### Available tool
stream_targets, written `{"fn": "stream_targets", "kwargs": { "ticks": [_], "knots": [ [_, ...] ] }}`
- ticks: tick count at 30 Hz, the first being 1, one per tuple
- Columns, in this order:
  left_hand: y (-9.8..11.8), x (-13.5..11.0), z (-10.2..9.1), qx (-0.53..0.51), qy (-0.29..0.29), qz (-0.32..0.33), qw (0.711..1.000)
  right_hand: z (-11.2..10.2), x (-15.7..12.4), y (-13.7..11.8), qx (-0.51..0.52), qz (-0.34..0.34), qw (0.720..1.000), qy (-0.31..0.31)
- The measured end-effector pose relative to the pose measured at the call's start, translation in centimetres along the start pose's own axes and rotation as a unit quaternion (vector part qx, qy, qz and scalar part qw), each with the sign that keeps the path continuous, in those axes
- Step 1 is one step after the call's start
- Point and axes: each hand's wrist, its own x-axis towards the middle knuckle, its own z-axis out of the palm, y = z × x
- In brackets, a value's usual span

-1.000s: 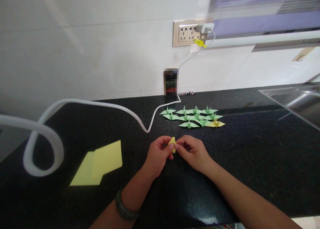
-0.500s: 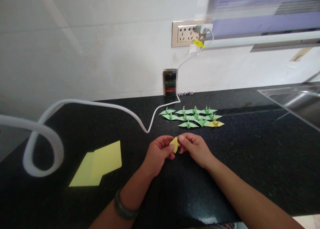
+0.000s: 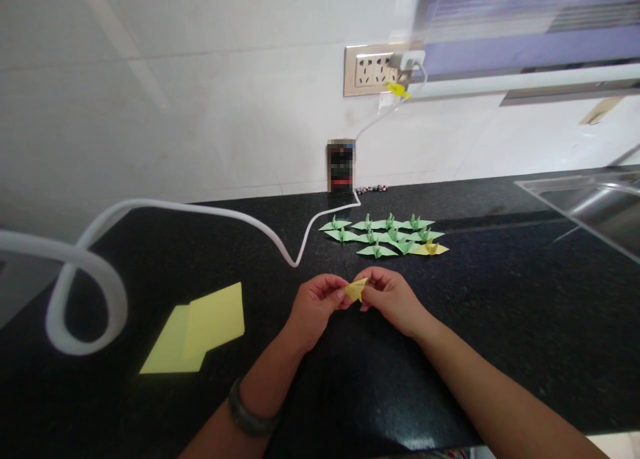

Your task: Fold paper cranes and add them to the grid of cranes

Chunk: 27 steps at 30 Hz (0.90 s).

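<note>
A small folded piece of yellow paper (image 3: 357, 289) is pinched between my two hands above the black counter. My left hand (image 3: 317, 307) is closed on its left side, thumb in front. On the right side, the fingers of my right hand (image 3: 390, 295) grip it too, partly hiding it. Just beyond my hands, several green paper cranes (image 3: 377, 250) stand in rows, with one yellow paper crane (image 3: 431, 247) at the right end of the front row. Left of my left hand lie flat yellow paper sheets (image 3: 215, 319), overlapping each other.
A white cable (image 3: 240, 215) loops across the left of the counter (image 3: 480, 325) to a phone-like, blurred-out device (image 3: 341, 165) against the wall. A wall socket (image 3: 367, 71) holds a plug. Beads (image 3: 373, 189) lie by the wall, and a metal sink (image 3: 600, 202) is at the right.
The folded yellow paper has turned between my fingers, from upright to more sideways, showing a wider face. My hands have shifted only slightly.
</note>
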Motion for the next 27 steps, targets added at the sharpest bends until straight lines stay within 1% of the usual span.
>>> {"fn": "stream_targets", "kwargs": {
  "ticks": [1,3,5,6,8,9,11,15,17,19,21,27],
  "knots": [
    [0.04,0.05,0.0,0.002,0.007,0.003,1.0,-0.01,-0.04,0.09,-0.041,-0.014,0.999,0.004],
    [0.08,0.11,0.04,-0.007,0.033,0.005,0.999,-0.01,-0.13,0.36,-0.136,-0.073,0.987,0.037],
    [0.07,0.12,0.1,-0.006,0.06,-0.008,0.998,-0.01,-0.25,0.6,-0.227,-0.161,0.958,0.073],
    [0.04,0.12,0.13,0.004,0.065,-0.021,0.998,0.0,-0.32,0.67,-0.26,-0.203,0.941,0.079],
    [-0.02,0.08,0.18,0.032,0.052,-0.044,0.997,0.01,-0.45,0.64,-0.3,-0.265,0.913,0.072],
    [-0.04,0.05,0.21,0.043,0.038,-0.051,0.997,0.02,-0.52,0.57,-0.31,-0.283,0.905,0.066],
    [0.0,-0.01,0.25,0.053,0.013,-0.054,0.997,0.02,-0.61,0.4,-0.315,-0.291,0.901,0.063],
    [0.26,-0.07,0.17,0.038,-0.032,-0.067,0.997,-0.04,-0.56,0.28,-0.291,-0.244,0.921,0.092],
    [0.28,-0.04,0.06,0.024,-0.048,-0.072,0.996,-0.07,-0.46,0.36,-0.281,-0.227,0.926,0.11],
    [0.2,0.03,-0.04,0.01,-0.05,-0.074,0.996,-0.08,-0.39,0.46,-0.276,-0.227,0.927,0.117],
    [0.07,0.11,-0.11,0.001,-0.045,-0.075,0.996,-0.07,-0.37,0.49,-0.277,-0.24,0.924,0.11],
    [-0.1,0.25,-0.11,-0.022,-0.029,-0.083,0.996,-0.1,-0.5,0.26,-0.304,-0.287,0.905,0.083]
  ]
}}
